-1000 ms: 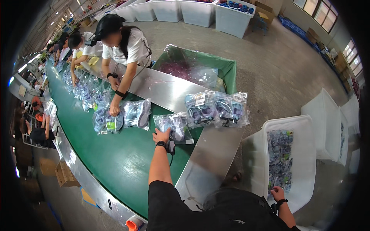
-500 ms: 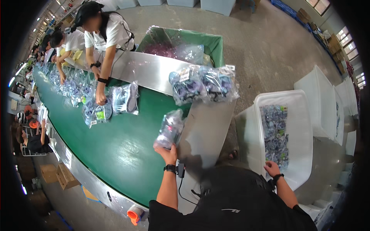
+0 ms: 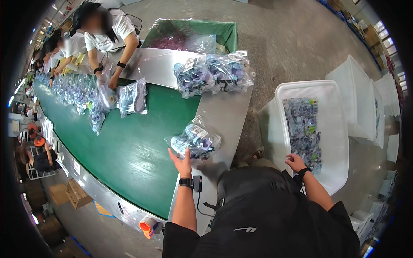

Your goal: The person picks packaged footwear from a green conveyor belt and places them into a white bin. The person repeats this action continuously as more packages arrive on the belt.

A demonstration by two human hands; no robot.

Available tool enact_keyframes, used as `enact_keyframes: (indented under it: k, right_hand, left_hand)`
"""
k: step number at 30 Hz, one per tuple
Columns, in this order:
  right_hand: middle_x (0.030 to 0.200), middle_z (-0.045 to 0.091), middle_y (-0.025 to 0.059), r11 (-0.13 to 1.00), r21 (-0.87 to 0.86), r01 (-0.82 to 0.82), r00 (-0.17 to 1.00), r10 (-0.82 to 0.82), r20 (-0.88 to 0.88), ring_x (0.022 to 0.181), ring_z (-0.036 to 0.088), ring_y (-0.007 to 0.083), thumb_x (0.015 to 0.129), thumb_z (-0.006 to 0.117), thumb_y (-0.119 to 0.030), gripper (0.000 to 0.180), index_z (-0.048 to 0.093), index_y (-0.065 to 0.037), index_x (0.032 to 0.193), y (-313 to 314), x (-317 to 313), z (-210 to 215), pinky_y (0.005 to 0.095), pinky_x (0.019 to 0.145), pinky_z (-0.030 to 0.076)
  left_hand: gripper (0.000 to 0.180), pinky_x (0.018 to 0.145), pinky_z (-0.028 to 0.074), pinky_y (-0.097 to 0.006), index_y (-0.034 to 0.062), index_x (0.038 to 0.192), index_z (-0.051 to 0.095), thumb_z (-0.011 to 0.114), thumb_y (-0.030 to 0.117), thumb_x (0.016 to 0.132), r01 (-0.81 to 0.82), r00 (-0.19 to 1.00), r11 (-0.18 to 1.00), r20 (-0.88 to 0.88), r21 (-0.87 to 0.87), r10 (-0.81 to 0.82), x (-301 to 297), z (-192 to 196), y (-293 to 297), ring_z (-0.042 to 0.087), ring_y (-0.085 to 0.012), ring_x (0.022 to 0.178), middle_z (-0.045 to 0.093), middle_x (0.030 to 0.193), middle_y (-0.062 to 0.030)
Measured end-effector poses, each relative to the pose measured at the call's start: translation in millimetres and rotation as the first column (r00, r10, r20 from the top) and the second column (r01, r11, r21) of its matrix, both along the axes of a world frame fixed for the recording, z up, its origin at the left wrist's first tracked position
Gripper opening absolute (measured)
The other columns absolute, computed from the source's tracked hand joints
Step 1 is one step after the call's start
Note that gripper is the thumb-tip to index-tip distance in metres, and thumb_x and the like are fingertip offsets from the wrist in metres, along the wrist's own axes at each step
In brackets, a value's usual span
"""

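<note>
Pulled nearer: clear bag (image 3: 194, 142) clamped in left hand (image 3: 182, 158); right hand (image 3: 296, 162) (grip unclear) at white bin (image 3: 340, 129).

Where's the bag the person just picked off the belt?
In the head view the clear bag sits centre-left in the left hand, over the metal table edge beside the green belt.

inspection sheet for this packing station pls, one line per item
surface: green belt with a steel end plate
job's things: clear bag of bluish items at the belt end; white tub of similar packs
clutter: two filled bags on the plate; more bags up the belt
grippers: left hand holds the bag; right hand in the tub
cables: black cord hanging by the left wrist
surroundings: co-workers along the belt, green bin, concrete floor
</note>
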State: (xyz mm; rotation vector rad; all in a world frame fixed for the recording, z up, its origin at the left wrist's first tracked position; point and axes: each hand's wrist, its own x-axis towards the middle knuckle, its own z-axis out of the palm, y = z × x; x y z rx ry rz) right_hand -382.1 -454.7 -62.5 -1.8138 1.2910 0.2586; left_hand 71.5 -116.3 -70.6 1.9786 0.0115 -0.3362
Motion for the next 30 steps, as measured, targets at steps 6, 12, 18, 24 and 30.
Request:
enact_keyframes:
  k: [6, 12, 18, 24, 30]
  right_hand:
    - [0.082, 0.067, 0.0077, 0.998, -0.059, 0.020, 0.996, -0.014, 0.086, 0.076, 0.064, 0.0179, 0.083, 0.072, -0.022, 0.037, 0.064, -0.002, 0.112, -1.1, -4.9, 10.7, 0.0324, 0.072, 0.052]
    - [0.093, 0.066, 0.0099, 0.992, -0.022, 0.128, 0.950, -0.116, 0.291, 0.086, 0.064, 0.0179, 0.085, 0.071, -0.019, 0.036, 0.062, -0.001, 0.115, -3.0, 22.0, 51.9, 0.0323, 0.077, 0.052]
    - [0.115, 0.061, 0.0159, 0.923, -0.356, -0.145, 0.832, 0.309, 0.461, 0.108, 0.060, 0.0336, 0.083, 0.072, -0.021, 0.048, 0.058, -0.004, 0.126, -11.5, 87.5, 143.8, 0.0403, 0.092, 0.049]
    - [0.125, 0.055, 0.0132, 0.714, -0.648, -0.264, 0.594, 0.650, 0.474, 0.122, 0.051, 0.0343, 0.062, 0.086, -0.029, 0.084, 0.049, -0.014, 0.137, -4.6, 113.7, 192.0, 0.0466, 0.103, 0.038]
    - [0.114, 0.058, 0.0149, 0.777, -0.607, -0.167, 0.777, 0.482, 0.404, 0.112, 0.055, 0.0352, 0.063, 0.079, -0.024, 0.077, 0.049, -0.009, 0.132, -17.5, 66.1, 167.9, 0.0469, 0.095, 0.042]
  left_hand:
    - [0.095, 0.113, 0.033, -0.039, -0.0024, 0.153, 0.016, 0.073, 0.012, 0.079, -0.048, 0.992, 0.985, -0.125, -0.164, 0.027, 7.1, -2.9, -33.3, 0.036, -0.0310, 0.138, 0.029, 0.153, -0.0202]
    - [0.086, 0.088, 0.053, -0.045, 0.0080, 0.155, 0.014, 0.062, 0.012, 0.083, -0.207, 0.821, 0.867, -0.563, -0.454, -0.099, -18.5, 32.2, -66.3, 0.058, -0.0305, 0.109, 0.047, 0.132, -0.0172]
    - [0.086, 0.098, 0.048, -0.046, 0.0120, 0.157, 0.008, 0.058, 0.019, 0.088, 0.013, 0.621, 0.812, -0.631, -0.584, -0.464, -69.0, 94.4, -133.0, 0.053, -0.0325, 0.120, 0.042, 0.142, -0.0171]
    - [0.068, 0.102, 0.046, -0.045, 0.0114, 0.154, 0.017, 0.050, 0.022, 0.096, 0.177, 0.296, 0.769, -0.712, -0.615, -0.637, -133.7, 128.8, -216.3, 0.054, -0.0294, 0.122, 0.048, 0.139, -0.0144]
    - [0.049, 0.102, 0.047, -0.046, 0.0086, 0.144, 0.040, 0.043, 0.033, 0.102, 0.339, 0.016, 0.633, -0.668, -0.696, -0.744, -199.0, 157.8, -264.7, 0.059, -0.0263, 0.120, 0.059, 0.132, -0.0107]
